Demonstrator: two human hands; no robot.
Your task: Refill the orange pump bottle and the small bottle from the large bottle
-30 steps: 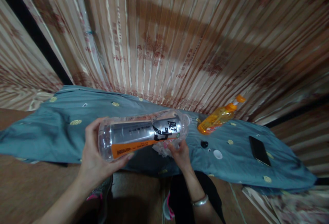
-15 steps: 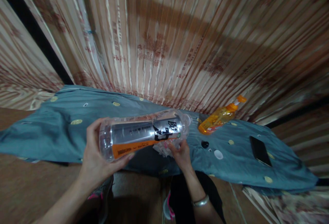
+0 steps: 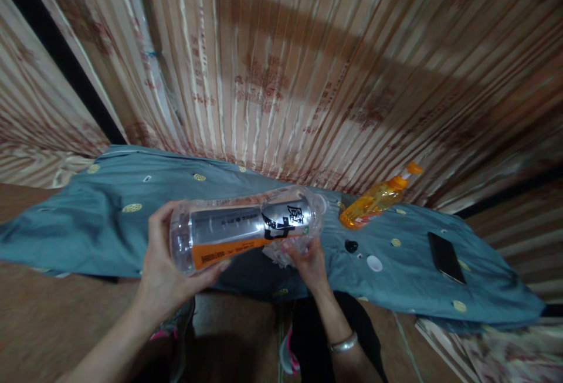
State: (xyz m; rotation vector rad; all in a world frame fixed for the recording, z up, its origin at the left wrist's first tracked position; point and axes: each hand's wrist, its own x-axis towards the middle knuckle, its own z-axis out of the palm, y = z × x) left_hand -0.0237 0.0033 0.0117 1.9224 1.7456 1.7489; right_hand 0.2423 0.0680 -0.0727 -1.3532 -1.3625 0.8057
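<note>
A large clear plastic drink bottle (image 3: 246,227) with a silver, black and orange label lies sideways in the air above the blue-green cloth. My left hand (image 3: 165,271) is closed around its base end, with the thumb underneath. Under the neck end, at the right, my right hand (image 3: 312,265) pinches a crumpled whitish wad (image 3: 278,254), which looks like tissue or thin film. That wad is against the underside of the bottle or just below it; I cannot tell which. Some right fingers are hidden behind the bottle.
The blue-green cloth (image 3: 105,224) covers a low surface before a striped curtain (image 3: 272,78). On it, to the right, are an amber pump bottle (image 3: 372,204), a small black cap (image 3: 351,246), a white disc (image 3: 374,263) and a black phone (image 3: 446,257).
The bottle has rolled very slightly about its length, so the label print sits a little differently. Both hands keep their hold and place.
</note>
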